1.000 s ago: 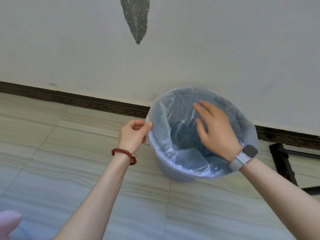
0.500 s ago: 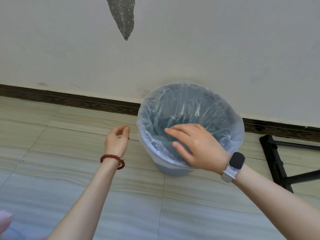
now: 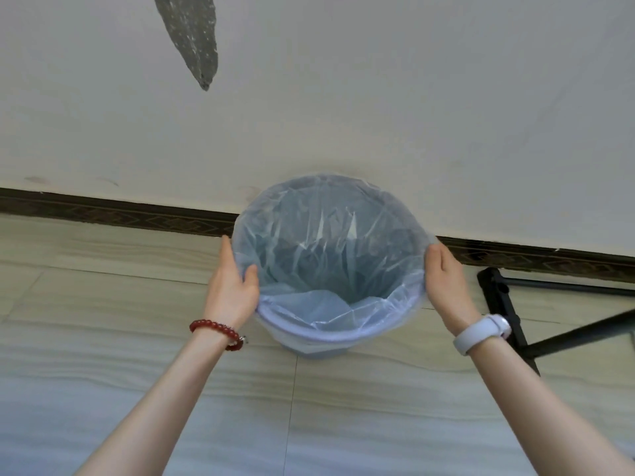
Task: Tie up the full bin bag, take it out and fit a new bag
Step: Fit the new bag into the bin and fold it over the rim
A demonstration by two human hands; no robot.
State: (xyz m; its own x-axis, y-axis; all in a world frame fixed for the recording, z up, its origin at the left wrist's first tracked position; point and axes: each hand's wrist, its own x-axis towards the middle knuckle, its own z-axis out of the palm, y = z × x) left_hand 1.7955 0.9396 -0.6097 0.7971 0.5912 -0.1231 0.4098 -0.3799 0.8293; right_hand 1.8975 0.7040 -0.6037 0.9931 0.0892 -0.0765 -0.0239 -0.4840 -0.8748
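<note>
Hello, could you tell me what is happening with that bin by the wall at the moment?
A person is fitting a clear bag into a blue bin that stands on the tiled floor against the wall. The left hand grips the rim on one side, thumb over the plastic, and the right hand presses the opposite side. The bag is folded over the rim all round and looks empty inside. No tied full bag is in view.

Your left hand (image 3: 233, 286) and right hand (image 3: 446, 280) face each other, palms inward, fingers extended, forearms reaching forward, left thumb hooked inward.
</note>
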